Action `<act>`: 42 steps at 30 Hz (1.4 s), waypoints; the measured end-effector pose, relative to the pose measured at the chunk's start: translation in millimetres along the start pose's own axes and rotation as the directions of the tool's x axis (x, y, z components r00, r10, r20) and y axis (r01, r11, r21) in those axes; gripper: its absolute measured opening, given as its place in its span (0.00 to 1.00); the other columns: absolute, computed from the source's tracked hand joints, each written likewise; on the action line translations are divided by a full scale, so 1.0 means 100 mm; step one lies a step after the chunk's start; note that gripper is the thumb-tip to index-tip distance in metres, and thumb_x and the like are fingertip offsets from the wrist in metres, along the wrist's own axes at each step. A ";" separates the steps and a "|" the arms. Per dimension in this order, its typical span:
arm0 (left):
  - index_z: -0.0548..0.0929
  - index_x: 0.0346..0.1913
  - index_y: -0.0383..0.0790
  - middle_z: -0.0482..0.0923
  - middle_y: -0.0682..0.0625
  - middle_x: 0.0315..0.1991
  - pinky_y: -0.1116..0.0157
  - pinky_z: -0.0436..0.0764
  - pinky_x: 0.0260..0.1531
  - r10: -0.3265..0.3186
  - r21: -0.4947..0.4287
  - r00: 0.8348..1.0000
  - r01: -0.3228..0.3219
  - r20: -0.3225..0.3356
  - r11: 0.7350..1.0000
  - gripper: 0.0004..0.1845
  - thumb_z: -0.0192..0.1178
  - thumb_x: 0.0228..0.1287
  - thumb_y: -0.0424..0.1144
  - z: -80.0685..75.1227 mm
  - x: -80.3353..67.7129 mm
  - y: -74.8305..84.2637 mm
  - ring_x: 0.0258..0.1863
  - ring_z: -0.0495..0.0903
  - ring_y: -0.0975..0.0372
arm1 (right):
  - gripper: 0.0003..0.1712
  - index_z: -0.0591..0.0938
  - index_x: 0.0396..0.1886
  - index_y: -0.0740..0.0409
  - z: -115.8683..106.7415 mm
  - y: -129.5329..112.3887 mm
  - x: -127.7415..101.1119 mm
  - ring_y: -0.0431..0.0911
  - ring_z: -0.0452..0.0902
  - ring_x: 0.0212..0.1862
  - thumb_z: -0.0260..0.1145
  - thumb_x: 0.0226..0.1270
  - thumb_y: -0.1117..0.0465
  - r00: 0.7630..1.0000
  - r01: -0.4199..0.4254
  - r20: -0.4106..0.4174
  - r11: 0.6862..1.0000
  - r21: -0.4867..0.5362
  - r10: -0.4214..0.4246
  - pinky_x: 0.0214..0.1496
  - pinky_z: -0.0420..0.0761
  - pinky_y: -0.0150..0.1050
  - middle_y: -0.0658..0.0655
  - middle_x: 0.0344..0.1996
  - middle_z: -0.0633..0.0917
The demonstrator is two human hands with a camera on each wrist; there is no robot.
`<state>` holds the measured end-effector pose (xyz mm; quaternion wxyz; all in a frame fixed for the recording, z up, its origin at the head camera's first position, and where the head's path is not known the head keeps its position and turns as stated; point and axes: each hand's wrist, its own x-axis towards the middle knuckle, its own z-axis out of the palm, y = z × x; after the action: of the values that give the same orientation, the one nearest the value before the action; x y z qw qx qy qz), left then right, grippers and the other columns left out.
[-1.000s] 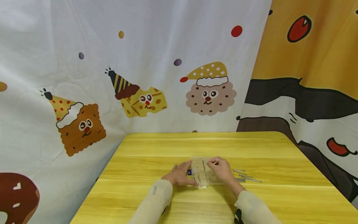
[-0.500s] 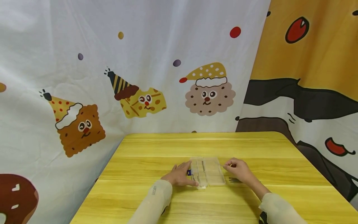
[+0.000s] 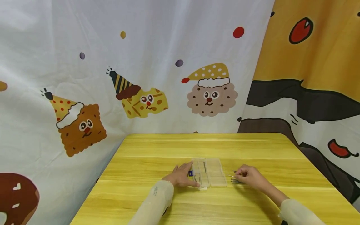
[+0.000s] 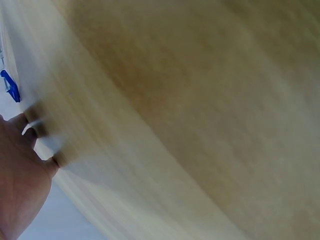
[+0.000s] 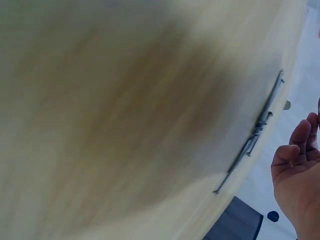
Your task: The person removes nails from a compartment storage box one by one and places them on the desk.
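Observation:
A clear plastic compartment box (image 3: 210,177) lies on the yellow wooden table (image 3: 197,147). My left hand (image 3: 184,177) rests flat on the table with straight fingers against the box's left edge. A small blue piece (image 3: 190,172) sits between those fingers and the box; it also shows in the left wrist view as a blue piece (image 4: 10,87) above my left hand (image 4: 20,175). My right hand (image 3: 245,175) is to the right of the box, fingers loosely curled over several thin metal pins (image 3: 235,179). In the right wrist view the metal pins (image 5: 255,134) lie on the table apart from my right hand (image 5: 296,172).
Cartoon-printed curtains (image 3: 140,78) hang close behind and to both sides of the table. The table's far edge (image 3: 208,135) runs along the curtain. Both wrist views are blurred and mostly filled with table surface.
My right hand has left the box and moved right, down onto the pile of pins. The left hand has stayed against the box's left edge.

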<state>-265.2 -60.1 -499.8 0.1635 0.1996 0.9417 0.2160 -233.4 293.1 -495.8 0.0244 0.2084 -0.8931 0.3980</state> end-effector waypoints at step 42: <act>0.46 0.81 0.49 0.52 0.49 0.78 0.48 0.42 0.75 0.004 -0.008 1.000 -0.004 -0.010 1.000 0.62 0.67 0.51 0.71 -0.01 -0.02 0.03 0.77 0.50 0.55 | 0.03 0.86 0.31 0.49 -0.07 0.21 -0.21 0.35 0.68 0.28 0.73 0.64 0.57 0.998 -0.052 0.033 0.995 -0.083 0.054 0.26 0.71 0.31 0.46 0.31 0.80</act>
<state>-263.2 -58.8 -496.7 0.1591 0.1995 0.9413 0.2211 -223.7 318.2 -510.1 0.0066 0.1904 -0.9141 0.3579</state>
